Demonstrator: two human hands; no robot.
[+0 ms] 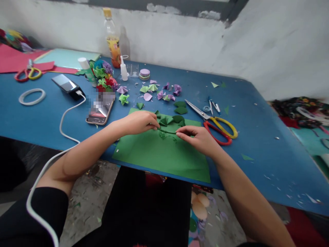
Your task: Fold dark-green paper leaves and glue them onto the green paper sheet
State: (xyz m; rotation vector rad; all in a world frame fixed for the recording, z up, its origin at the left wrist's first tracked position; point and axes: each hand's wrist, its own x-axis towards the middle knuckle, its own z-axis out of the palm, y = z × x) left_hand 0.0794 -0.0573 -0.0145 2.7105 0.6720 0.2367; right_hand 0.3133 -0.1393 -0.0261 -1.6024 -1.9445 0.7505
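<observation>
A thin dark green stem [167,131] is stretched between my two hands, just above a green sheet of paper [159,154]. My left hand [142,122] pinches its left end between thumb and fingers. At the other end, my right hand [194,137] grips it with thumb and forefinger. Dark green folded paper leaves [166,120] lie on the sheet right behind the stem. Two more flat leaves [180,110] rest on the table beyond the sheet's far edge.
Scissors [218,128] lie open right of the sheet. Purple paper flowers [177,90], a glue bottle [123,70] and a drink bottle [113,44] stand or lie behind. A phone [101,109], a power bank [67,85] with white cable [63,118] and a tape roll [32,97] are left.
</observation>
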